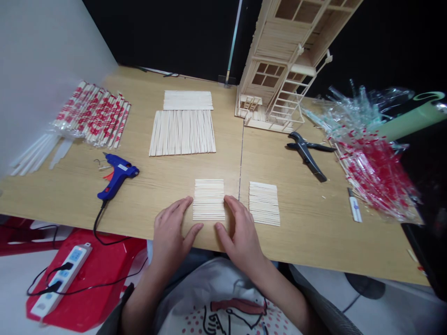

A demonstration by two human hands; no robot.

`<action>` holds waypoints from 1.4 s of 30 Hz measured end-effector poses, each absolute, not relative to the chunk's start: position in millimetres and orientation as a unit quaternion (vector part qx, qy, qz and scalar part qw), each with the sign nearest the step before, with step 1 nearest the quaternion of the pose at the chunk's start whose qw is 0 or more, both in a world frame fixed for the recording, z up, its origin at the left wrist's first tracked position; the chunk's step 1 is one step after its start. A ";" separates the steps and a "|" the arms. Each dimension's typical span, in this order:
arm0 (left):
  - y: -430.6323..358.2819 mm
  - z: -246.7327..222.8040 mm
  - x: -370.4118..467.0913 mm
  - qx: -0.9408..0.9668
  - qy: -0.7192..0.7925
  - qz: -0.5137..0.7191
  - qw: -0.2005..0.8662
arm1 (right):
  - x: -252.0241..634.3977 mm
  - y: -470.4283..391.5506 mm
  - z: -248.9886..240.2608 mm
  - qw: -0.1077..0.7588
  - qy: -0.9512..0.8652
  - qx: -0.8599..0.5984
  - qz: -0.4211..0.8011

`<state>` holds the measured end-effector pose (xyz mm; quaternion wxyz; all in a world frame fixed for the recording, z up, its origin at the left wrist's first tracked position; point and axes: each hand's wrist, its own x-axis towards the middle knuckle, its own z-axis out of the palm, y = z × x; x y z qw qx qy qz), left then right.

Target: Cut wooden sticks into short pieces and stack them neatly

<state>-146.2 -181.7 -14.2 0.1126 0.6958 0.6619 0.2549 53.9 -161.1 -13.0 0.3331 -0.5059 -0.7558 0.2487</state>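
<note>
Between my hands a small panel of thin wooden sticks (pixel 208 200) lies flat, its sticks running crosswise. My left hand (pixel 173 228) rests at its left edge, thumb and fingers apart. At its right edge is my right hand (pixel 239 230), fingertips against or very near the sticks, thumb spread. Neither hand grasps anything. Just right of my right hand lies a second, similar stick panel (pixel 264 203). Farther back are a larger panel of upright-running sticks (pixel 183 132) and a narrower panel (pixel 187 100) touching its top edge.
A blue glue gun (pixel 118 174) lies left, near glue sticks (pixel 37 151) and wrapped chopsticks (pixel 92 114). Behind stands a wooden model house (pixel 267 74). To the right are a black clamp-like cutter (pixel 307 156), a utility knife (pixel 355 207) and plastic wrappers (pixel 377 172). A power strip (pixel 61 279) sits on a red stool (pixel 104 279).
</note>
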 end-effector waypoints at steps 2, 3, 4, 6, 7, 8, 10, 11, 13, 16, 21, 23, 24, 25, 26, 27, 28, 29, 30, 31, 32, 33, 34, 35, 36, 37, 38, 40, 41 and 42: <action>-181.8 -14.1 -146.3 0.697 0.662 0.251 0.115 | 53.7 -161.0 -12.9 0.333 -0.756 -0.506 0.248; -181.8 -14.1 -146.4 0.697 0.663 0.249 0.116 | 53.6 -160.9 -12.8 0.333 -0.756 -0.506 0.248; -181.9 -14.1 -146.4 0.696 0.665 0.246 0.116 | 53.6 -160.8 -12.7 0.334 -0.756 -0.506 0.248; -181.9 -14.1 -146.4 0.694 0.668 0.243 0.116 | 53.6 -160.7 -12.5 0.334 -0.755 -0.506 0.249; -181.8 -14.2 -146.4 0.694 0.668 0.242 0.117 | 53.7 -160.7 -12.5 0.333 -0.755 -0.506 0.251; -181.8 -14.3 -146.3 0.693 0.669 0.242 0.117 | 53.8 -160.8 -12.5 0.333 -0.755 -0.506 0.252; -181.8 -14.4 -146.2 0.693 0.667 0.246 0.117 | 54.1 -161.0 -12.7 0.331 -0.755 -0.506 0.255; -181.8 -14.5 -146.2 0.694 0.666 0.249 0.117 | 54.2 -161.1 -12.9 0.330 -0.755 -0.506 0.256; -181.8 -14.7 -146.1 0.694 0.665 0.251 0.116 | 54.3 -161.3 -13.2 0.330 -0.756 -0.505 0.255; -181.8 -14.8 -146.1 0.694 0.665 0.250 0.114 | 54.2 -161.4 -13.6 0.331 -0.756 -0.506 0.252; -181.8 -15.1 -146.5 0.693 0.667 0.248 0.119 | 54.3 -160.9 -13.5 0.333 -0.754 -0.508 0.249; -181.9 -15.4 -146.8 0.693 0.668 0.245 0.119 | 54.1 -160.8 -13.5 0.333 -0.752 -0.512 0.249; -181.9 -15.5 -146.9 0.694 0.667 0.245 0.118 | 53.9 -160.7 -13.5 0.332 -0.751 -0.514 0.248; -181.8 -15.6 -147.0 0.695 0.666 0.245 0.117 | 53.5 -160.7 -13.5 0.329 -0.751 -0.517 0.246; -181.8 -15.7 -147.1 0.696 0.664 0.247 0.116 | 53.0 -160.7 -13.5 0.324 -0.753 -0.519 0.243; -181.8 -15.7 -147.1 0.696 0.663 0.249 0.114 | 52.4 -160.7 -13.5 0.318 -0.756 -0.519 0.240; -181.8 -15.6 -147.1 0.697 0.663 0.250 0.112 | 51.8 -160.6 -13.4 0.313 -0.759 -0.520 0.236; -181.7 -15.5 -147.0 0.697 0.662 0.251 0.110 | 51.2 -160.6 -13.3 0.308 -0.762 -0.520 0.233; -181.7 -15.4 -147.0 0.698 0.662 0.252 0.108 | 50.7 -160.6 -13.1 0.303 -0.764 -0.520 0.231; -181.7 -15.3 -146.9 0.699 0.661 0.251 0.107 | 50.2 -160.5 -12.9 0.299 -0.765 -0.521 0.231; -181.7 -15.3 -146.9 0.699 0.661 0.251 0.106 | 49.9 -160.5 -12.7 0.296 -0.765 -0.523 0.233; -181.6 -15.3 -147.0 0.700 0.660 0.252 0.105 | 49.8 -160.4 -12.5 0.295 -0.763 -0.525 0.235; -181.6 -15.4 -147.1 0.700 0.659 0.252 0.104 | 49.7 -160.4 -12.3 0.294 -0.761 -0.527 0.237; -181.6 -15.5 -147.1 0.700 0.659 0.253 0.104 | 49.8 -160.3 -12.3 0.294 -0.760 -0.528 0.240; -181.5 -15.7 -147.2 0.701 0.659 0.254 0.104 | 49.8 -160.3 -12.3 0.294 -0.758 -0.529 0.241; -181.5 -16.0 -147.3 0.701 0.658 0.255 0.104 | 49.8 -160.2 -12.4 0.295 -0.758 -0.530 0.241; -181.4 -16.2 -147.3 0.700 0.658 0.256 0.104 | 49.8 -160.2 -12.6 0.294 -0.758 -0.530 0.241; -181.4 -16.6 -147.1 0.699 0.660 0.256 0.106 | 49.5 -160.0 -13.2 0.294 -0.759 -0.529 0.240; -181.5 -16.6 -147.0 0.698 0.660 0.256 0.107 | 49.3 -159.9 -13.6 0.294 -0.760 -0.529 0.239; -181.6 -16.6 -146.9 0.697 0.661 0.256 0.109 | 49.0 -159.8 -13.9 0.294 -0.761 -0.527 0.239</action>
